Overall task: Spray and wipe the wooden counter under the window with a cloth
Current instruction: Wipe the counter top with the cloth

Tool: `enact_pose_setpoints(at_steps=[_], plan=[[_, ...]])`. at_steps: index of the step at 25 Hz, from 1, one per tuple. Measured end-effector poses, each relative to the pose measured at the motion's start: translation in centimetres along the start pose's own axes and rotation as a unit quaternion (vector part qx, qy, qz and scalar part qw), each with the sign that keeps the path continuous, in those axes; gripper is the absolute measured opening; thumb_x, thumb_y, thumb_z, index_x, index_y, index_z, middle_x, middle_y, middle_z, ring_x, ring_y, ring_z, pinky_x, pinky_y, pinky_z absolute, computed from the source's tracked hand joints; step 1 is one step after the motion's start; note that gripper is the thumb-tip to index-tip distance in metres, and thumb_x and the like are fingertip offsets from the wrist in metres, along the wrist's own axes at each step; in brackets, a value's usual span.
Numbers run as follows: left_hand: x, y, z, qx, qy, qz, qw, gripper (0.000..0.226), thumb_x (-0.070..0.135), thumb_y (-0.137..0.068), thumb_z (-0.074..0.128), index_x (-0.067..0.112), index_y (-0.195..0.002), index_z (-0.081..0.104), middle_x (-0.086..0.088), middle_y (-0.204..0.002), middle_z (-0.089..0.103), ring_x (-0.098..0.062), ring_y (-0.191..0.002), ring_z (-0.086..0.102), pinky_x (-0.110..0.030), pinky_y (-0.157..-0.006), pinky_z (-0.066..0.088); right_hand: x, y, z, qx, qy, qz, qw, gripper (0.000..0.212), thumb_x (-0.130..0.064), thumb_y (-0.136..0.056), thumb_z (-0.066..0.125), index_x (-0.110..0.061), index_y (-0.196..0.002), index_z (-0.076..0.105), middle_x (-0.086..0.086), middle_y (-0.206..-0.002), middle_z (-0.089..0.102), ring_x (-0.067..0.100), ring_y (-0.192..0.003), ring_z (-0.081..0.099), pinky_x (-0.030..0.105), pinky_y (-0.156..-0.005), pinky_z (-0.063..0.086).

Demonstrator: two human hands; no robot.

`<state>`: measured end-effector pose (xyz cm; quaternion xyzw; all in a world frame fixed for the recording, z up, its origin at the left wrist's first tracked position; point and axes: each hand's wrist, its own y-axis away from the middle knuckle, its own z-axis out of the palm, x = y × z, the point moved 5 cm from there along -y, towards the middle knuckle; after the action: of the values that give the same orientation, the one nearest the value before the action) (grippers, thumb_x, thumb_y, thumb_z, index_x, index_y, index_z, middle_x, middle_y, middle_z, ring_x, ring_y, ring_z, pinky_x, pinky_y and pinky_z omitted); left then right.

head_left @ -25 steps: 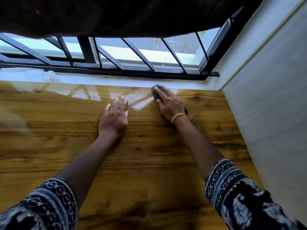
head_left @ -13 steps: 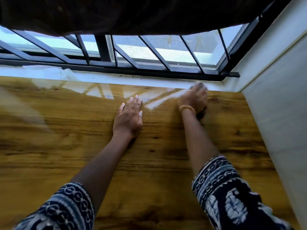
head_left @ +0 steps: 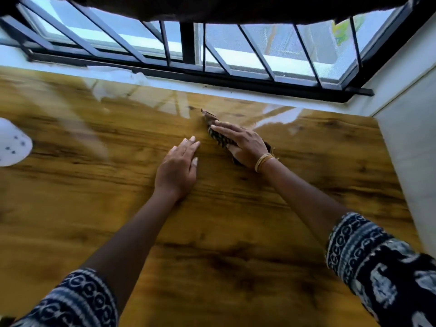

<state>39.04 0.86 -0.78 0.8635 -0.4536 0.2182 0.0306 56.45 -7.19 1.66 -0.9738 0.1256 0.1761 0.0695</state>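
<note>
The glossy wooden counter (head_left: 118,208) runs under the barred window (head_left: 236,55). My right hand (head_left: 245,145) lies flat with straight fingers on a dark patterned cloth (head_left: 218,135), pressing it to the wood a little below the white sill. The cloth's tip sticks out past my fingertips toward the window. My left hand (head_left: 179,166) rests flat on the counter just left of the cloth, fingers straight, holding nothing. No spray bottle shows.
A white rounded object with dark dots (head_left: 11,145) sits at the counter's left edge of view. A white wall panel (head_left: 410,149) bounds the counter on the right. A dark curtain (head_left: 236,8) hangs over the window's top.
My right hand has slid the cloth leftward from near the right corner to beside my left hand. The view has shifted, bringing the white object into sight on the left.
</note>
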Motion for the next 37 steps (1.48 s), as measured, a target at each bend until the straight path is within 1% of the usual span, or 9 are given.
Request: enact_pose_setpoints(at_steps=[6,16,21,24,28,31,33,35,37], plan=[[-0.7,7.4,-1.2,-0.018,-0.017,-0.004,1.0,0.051,0.019,-0.096,0.043,0.013,-0.146,0.037,-0.005,-0.155,0.033,-0.021,-0.144,0.028,-0.038,-0.118,0.021,-6.7,8.9,1.1,0.014,-0.116,0.033,0.993,0.068,0.0,-0.07,0.052,-0.038,-0.126,0.063,-0.019,-0.139,0.052,0.007,-0.132,0.045,0.031,-0.107,0.04],[0.5,26.6,-3.5,-0.052,-0.039,0.086,0.994,0.05,0.027,-0.1,0.03,0.015,-0.148,0.031,-0.002,-0.156,0.028,-0.016,-0.146,0.021,-0.036,-0.119,0.018,-21.1,25.3,5.6,0.073,-0.143,0.107,0.981,0.06,0.0,-0.073,0.052,-0.036,-0.119,0.068,-0.016,-0.134,0.058,0.005,-0.129,0.049,0.034,-0.109,0.042],[-0.2,34.0,-3.6,-0.041,-0.04,0.125,0.99,0.055,0.023,-0.095,0.048,0.013,-0.147,0.035,-0.004,-0.155,0.031,-0.02,-0.145,0.027,-0.039,-0.117,0.023,-25.8,31.0,8.1,0.072,-0.183,0.154,0.968,0.062,-0.003,-0.071,0.043,-0.031,-0.121,0.068,-0.013,-0.136,0.057,0.007,-0.132,0.046,0.029,-0.114,0.033],[-0.1,35.1,-4.6,-0.051,0.027,0.14,0.988,0.047,0.019,-0.095,0.049,0.013,-0.142,0.044,-0.004,-0.152,0.038,-0.02,-0.143,0.031,-0.039,-0.116,0.028,-27.4,33.6,8.6,0.095,-0.218,0.176,0.955,0.062,-0.001,-0.07,0.038,-0.025,-0.118,0.07,-0.008,-0.13,0.062,0.004,-0.128,0.049,0.021,-0.113,0.031],[0.0,35.5,-6.3,-0.047,0.161,0.138,0.976,0.026,0.012,-0.093,0.053,0.017,-0.114,0.066,-0.001,-0.13,0.061,-0.015,-0.124,0.054,-0.032,-0.098,0.049,-27.6,35.9,9.9,0.093,-0.251,0.245,0.932,0.055,0.007,-0.077,0.037,-0.019,-0.111,0.073,0.001,-0.12,0.069,0.008,-0.116,0.059,0.034,-0.106,0.043],[0.3,35.5,-7.7,-0.05,0.213,0.111,0.969,0.021,0.009,-0.092,0.054,0.015,-0.103,0.071,-0.002,-0.098,0.072,-0.014,-0.088,0.068,-0.027,-0.076,0.054,-28.3,36.4,7.7,0.139,-0.278,0.268,0.912,0.056,0.015,-0.078,0.039,-0.018,-0.108,0.073,0.003,-0.12,0.068,0.004,-0.106,0.061,0.025,-0.098,0.048],[0.5,35.1,-8.0,-0.081,0.237,0.081,0.965,0.019,0.011,-0.092,0.056,0.014,-0.101,0.072,-0.001,-0.091,0.073,-0.012,-0.08,0.068,-0.031,-0.075,0.056,-29.2,36.4,4.7,0.225,-0.298,0.251,0.893,0.053,0.016,-0.075,0.039,-0.015,-0.1,0.073,0.004,-0.113,0.07,0.005,-0.1,0.062,0.018,-0.09,0.048],[1.0,35.1,-8.1,-0.107,0.26,0.067,0.957,0.018,0.011,-0.092,0.056,0.015,-0.101,0.072,-0.001,-0.09,0.073,-0.012,-0.08,0.068,-0.034,-0.076,0.057,-29.4,36.7,3.5,0.312,-0.282,0.23,0.877,0.045,0.015,-0.07,0.04,-0.01,-0.088,0.074,0.003,-0.097,0.072,0.012,-0.094,0.065,0.023,-0.087,0.051],[1.7,35.0,-8.2,-0.126,0.281,0.049,0.95,0.02,0.009,-0.093,0.055,0.016,-0.103,0.071,-0.003,-0.095,0.072,-0.012,-0.082,0.066,-0.033,-0.078,0.056,-28.4,37.2,5.8,0.273,-0.259,0.298,0.877,0.039,0.015,-0.066,0.044,-0.011,-0.073,0.073,0.002,-0.079,0.07,0.015,-0.078,0.064,0.028,-0.077,0.053]])
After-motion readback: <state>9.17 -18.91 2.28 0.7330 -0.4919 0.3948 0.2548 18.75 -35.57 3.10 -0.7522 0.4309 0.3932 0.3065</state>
